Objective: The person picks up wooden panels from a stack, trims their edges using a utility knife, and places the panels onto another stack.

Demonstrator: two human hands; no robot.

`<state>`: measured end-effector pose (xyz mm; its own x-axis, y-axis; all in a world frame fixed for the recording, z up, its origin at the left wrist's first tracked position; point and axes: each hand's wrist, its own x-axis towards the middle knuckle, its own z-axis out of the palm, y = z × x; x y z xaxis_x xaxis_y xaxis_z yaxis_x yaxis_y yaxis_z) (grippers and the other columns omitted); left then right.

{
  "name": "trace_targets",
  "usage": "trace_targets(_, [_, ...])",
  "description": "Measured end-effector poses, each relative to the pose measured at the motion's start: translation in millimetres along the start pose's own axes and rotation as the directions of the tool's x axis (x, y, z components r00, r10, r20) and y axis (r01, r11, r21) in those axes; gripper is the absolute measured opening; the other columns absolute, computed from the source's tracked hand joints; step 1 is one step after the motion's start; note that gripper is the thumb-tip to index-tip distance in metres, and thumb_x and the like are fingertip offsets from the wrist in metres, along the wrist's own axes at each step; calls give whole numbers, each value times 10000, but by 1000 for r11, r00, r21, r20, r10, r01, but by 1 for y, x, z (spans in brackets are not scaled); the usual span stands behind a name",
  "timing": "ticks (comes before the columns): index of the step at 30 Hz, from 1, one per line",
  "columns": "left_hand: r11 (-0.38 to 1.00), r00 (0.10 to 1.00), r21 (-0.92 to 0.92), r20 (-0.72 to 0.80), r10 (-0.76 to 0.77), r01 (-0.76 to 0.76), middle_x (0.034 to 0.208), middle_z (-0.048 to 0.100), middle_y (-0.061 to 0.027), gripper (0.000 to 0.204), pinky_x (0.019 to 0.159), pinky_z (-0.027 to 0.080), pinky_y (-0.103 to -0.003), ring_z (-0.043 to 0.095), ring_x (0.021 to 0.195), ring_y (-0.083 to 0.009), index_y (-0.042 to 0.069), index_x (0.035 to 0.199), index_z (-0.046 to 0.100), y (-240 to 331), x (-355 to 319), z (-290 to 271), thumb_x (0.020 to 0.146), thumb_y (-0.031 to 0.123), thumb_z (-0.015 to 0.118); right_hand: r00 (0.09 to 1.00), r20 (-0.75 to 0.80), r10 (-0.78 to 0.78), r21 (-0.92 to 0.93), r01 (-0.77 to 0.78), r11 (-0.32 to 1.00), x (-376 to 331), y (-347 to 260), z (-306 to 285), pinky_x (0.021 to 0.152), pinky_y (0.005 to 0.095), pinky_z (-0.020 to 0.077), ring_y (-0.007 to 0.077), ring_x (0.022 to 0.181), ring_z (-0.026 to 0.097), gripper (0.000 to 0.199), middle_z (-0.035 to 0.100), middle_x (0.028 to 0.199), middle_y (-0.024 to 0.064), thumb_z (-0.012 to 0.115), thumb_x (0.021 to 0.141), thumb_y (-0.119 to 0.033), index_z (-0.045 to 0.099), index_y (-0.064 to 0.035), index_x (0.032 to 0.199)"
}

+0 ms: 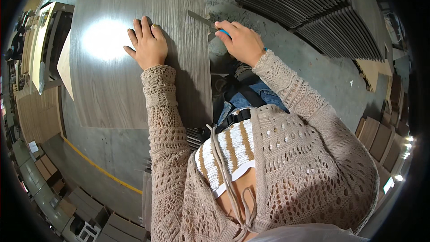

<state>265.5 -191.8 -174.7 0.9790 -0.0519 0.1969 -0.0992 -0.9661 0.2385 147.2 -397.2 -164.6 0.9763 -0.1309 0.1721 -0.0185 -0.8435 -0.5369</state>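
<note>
Grey workshop floor (327, 76), yellow line (96, 166) along it at lower left; stack of dark panels (286, 4) at upper right. Before us lay wood-grain panel (121, 96). Our left hand (151, 48) rested palm-down on it, fingers spread. Our right hand (244, 42), just off panel's right edge, was wrapped around blue handle (224, 32) of flat-bladed tool (200, 19); blade reached over edge. Whether blade touched panel, we could not tell.

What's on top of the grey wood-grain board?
The left hand rests on the board; the flat blade in the right hand overlaps its right edge. The board directly under the palm is covered.
</note>
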Motion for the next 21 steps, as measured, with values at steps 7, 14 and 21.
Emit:
trace_targets(7, [1000,1000,12,-8,6,-6,1476,270,-41,494,1087,61,-574,188,1375,-287,196,1386,357,2,0,1,925,365,292,993,-81,-87,71,93,993,-24,11,7,544,398,505,304,624,616,234,610,782,80,551,876,-322,592,-169,1047])
trace_targets(14, [998,999,60,-7,31,-30,1486,247,-24,499,1086,69,-567,177,1381,-273,228,1409,316,1,-2,-1,940,390,271,996,-71,-48,2,49,999,5,2,4,578,368,516,282,669,624,230,626,844,59,557,881,-296,595,-158,1061])
trace_targets(21, [997,996,50,-56,64,-62,1462,300,-49,486,1090,99,-559,227,1361,-299,195,1380,372,4,-6,-3,929,360,300,982,-164,-95,-44,89,995,19,8,11,542,404,520,317,605,625,230,628,794,67,543,871,-352,588,-200,1038])
